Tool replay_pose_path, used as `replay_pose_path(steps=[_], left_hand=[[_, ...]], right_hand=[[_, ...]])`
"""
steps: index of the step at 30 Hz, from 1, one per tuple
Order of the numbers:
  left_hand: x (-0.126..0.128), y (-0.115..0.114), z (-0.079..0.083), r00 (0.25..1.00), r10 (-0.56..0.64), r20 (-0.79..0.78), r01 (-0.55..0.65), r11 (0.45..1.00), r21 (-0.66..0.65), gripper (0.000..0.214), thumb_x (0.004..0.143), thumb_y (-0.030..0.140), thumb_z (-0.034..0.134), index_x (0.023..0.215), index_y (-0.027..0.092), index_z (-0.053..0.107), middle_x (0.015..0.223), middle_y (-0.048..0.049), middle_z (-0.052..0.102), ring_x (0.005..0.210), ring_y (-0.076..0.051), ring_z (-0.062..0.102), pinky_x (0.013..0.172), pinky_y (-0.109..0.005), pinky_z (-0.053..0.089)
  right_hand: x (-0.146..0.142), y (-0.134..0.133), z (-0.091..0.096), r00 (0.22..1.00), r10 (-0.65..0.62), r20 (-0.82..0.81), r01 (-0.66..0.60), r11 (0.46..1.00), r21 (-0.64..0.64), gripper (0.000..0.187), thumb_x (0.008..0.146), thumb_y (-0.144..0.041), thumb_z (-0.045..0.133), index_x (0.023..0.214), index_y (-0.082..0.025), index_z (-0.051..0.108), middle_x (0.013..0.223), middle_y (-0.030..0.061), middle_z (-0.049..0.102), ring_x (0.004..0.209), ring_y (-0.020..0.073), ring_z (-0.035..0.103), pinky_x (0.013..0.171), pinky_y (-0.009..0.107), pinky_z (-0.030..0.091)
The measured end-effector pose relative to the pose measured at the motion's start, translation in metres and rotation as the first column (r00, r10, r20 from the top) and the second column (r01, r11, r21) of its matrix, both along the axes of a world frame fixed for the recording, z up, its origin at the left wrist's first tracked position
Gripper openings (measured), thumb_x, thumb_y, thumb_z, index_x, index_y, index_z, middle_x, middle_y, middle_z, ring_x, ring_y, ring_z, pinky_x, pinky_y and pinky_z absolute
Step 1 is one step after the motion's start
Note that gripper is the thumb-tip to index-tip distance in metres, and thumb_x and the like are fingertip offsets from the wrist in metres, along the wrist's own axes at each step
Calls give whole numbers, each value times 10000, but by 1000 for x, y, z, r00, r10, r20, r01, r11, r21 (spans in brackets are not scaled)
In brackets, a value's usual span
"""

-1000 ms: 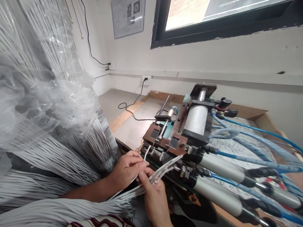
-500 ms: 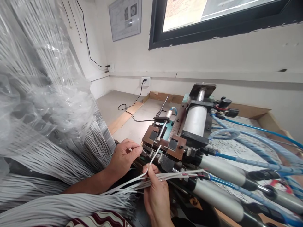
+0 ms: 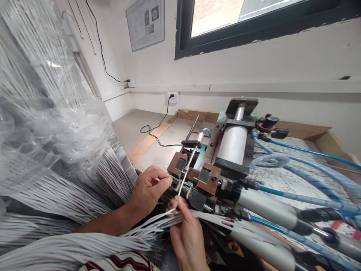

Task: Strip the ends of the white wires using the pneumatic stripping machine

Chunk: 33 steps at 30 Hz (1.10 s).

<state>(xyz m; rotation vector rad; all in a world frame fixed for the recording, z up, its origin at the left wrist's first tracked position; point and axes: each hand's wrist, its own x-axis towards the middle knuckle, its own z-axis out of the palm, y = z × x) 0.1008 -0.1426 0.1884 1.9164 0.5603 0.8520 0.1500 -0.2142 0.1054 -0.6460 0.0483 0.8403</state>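
Note:
My right hand point(image 3: 187, 229) pinches a single white cable point(image 3: 180, 189) between thumb and fingertips. A bundle of white cables point(image 3: 207, 215) also runs through its palm, with reddish wire ends at the right. The single cable's tip reaches the gap between two brown blocks of a pneumatic machine point(image 3: 209, 180), in line with its thin metal rod. Beside the left brown block point(image 3: 172, 162), my left hand point(image 3: 152, 190) is closed, thumb against forefinger. Whatever lies between those fingertips, if anything, is too small to make out.
A thick mass of grey-white cables point(image 3: 70, 248), partly wrapped in clear plastic point(image 3: 81, 131), fills the left side. Silver cylinders point(image 3: 267, 205) and blue air hoses point(image 3: 299, 194) extend to the right. A black cord point(image 3: 168, 109) runs to a wall socket.
The single cable's tip has moved forward and slightly left, up to the rod between the brown blocks. The bundle's far ends have swung lower. My left hand stays nearly where it was.

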Motion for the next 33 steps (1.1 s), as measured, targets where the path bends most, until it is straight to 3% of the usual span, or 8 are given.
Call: replay_pose_path(steps=[7,11,15,17,29,33], left_hand=[[-2,-3,0,1000,13,11,-13,999,-34,101,729,207,575,670,157,639,770,-21,585,762,-129,549,684,-218,448],[-5,-3,-1,1000,16,12,-16,999,-36,98,723,201,575,679,156,650,771,-24,594,772,-136,552,687,-218,447],[-7,-2,-2,1000,17,3,-16,999,-38,101,723,204,578,681,149,651,764,-29,589,758,-135,554,678,-218,447],[-9,-2,-2,1000,15,-1,-15,999,-34,101,725,205,579,677,150,649,757,-28,588,751,-134,553,672,-218,446],[-6,0,0,1000,6,21,-5,1000,-28,97,729,187,573,663,157,638,741,-18,584,740,-126,546,661,-215,442],[-6,0,0,1000,12,4,-12,999,-30,100,722,201,580,669,154,650,741,-22,599,742,-133,552,655,-217,444]], right_hand=[[-3,7,-4,983,1,-181,-9,999,-43,247,494,-273,772,626,-165,594,585,-29,539,526,94,476,512,217,404],[-7,6,-2,993,-68,-92,65,997,-37,269,494,-279,785,652,-179,591,612,-30,544,545,103,483,534,230,408],[-11,-2,-1,985,-60,159,62,998,-4,282,622,-365,719,543,-181,520,549,-40,446,529,99,389,513,226,342],[-13,-3,-1,976,-78,202,79,997,3,298,644,-374,699,529,-181,502,548,-39,432,535,101,361,519,225,321],[-4,5,-2,999,-43,12,42,997,59,303,542,-331,769,501,-167,517,512,-44,444,501,84,337,486,200,294],[-2,6,-4,997,-50,53,46,996,72,299,559,-324,765,503,-171,515,524,-43,433,510,89,337,489,204,294]])
